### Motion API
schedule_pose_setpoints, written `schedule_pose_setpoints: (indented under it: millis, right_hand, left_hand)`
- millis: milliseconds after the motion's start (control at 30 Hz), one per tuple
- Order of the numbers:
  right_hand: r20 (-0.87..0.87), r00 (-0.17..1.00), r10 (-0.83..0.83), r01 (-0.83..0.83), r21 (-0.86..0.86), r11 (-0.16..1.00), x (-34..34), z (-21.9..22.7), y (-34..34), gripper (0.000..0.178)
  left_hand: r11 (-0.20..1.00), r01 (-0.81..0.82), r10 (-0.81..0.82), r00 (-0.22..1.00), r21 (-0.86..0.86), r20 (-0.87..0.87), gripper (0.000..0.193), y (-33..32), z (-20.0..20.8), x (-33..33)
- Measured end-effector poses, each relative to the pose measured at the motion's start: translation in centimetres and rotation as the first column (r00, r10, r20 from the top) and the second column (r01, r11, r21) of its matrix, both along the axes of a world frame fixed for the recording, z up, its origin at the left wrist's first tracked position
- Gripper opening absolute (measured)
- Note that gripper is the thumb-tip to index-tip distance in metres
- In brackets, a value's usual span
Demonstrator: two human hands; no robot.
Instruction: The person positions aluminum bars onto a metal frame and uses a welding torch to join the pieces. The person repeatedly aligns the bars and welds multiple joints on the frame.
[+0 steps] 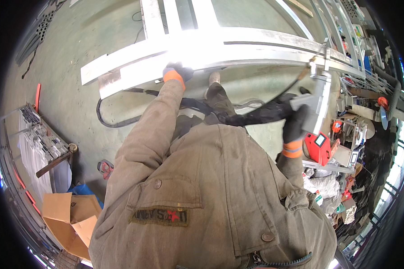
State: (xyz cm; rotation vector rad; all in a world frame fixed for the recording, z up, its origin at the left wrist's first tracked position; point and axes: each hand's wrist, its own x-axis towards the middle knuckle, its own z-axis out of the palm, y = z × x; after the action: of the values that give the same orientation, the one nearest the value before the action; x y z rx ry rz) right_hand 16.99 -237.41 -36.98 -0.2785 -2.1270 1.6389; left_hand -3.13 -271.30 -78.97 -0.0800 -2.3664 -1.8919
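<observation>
A long, pale metal bar [274, 53] crosses in front of me, part of a frame of several metal bars. My left hand [178, 74], in a dark glove with an orange cuff, closes on its near edge; strong glare washes out the fingertips. On the right, my gloved right hand [295, 125] grips a grey handheld welding gun [318, 103]. The gun's narrow tip reaches up to the right part of the frame. A thick black hose [260, 115] runs to the gun across my front, and a thinner cable [288, 87] joins near its tip.
Beyond the bar, more frame bars [153, 18] lie over the green floor. A red device [318, 148] and cluttered tools stand at right. At left are a stack of metal profiles [42, 148] and an open cardboard box [69, 222]. Hose loops [101, 114] lie on the floor.
</observation>
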Motion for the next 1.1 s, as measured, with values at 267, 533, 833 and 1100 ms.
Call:
schedule_pose_setpoints:
  millis: [267,533,833,1100]
  right_hand:
    - [-0.039,0.974,0.225,-0.219,-0.435,0.873,-8.9,23.2,10.7,0.081]
    - [0.179,0.944,0.278,-0.241,-0.204,0.949,-28.0,16.3,12.8,0.064]
    - [0.432,0.265,0.862,-0.007,-0.893,0.450,-39.1,-5.7,2.9,0.048]
    - [0.398,0.039,0.917,0.388,-0.852,0.353,-39.4,-11.1,-0.5,0.043]
  left_hand:
    - [0.482,-0.679,0.007,0.635,0.553,0.773,0.068,1.2,19.7,2.7]
    - [0.721,-0.597,0.114,0.602,0.352,0.790,0.072,1.6,23.8,3.3]
    - [0.751,-0.605,0.140,0.535,0.263,0.833,0.049,2.3,27.4,2.3]
    - [0.737,-0.675,0.261,0.338,0.040,0.904,0.053,3.0,28.0,1.8]
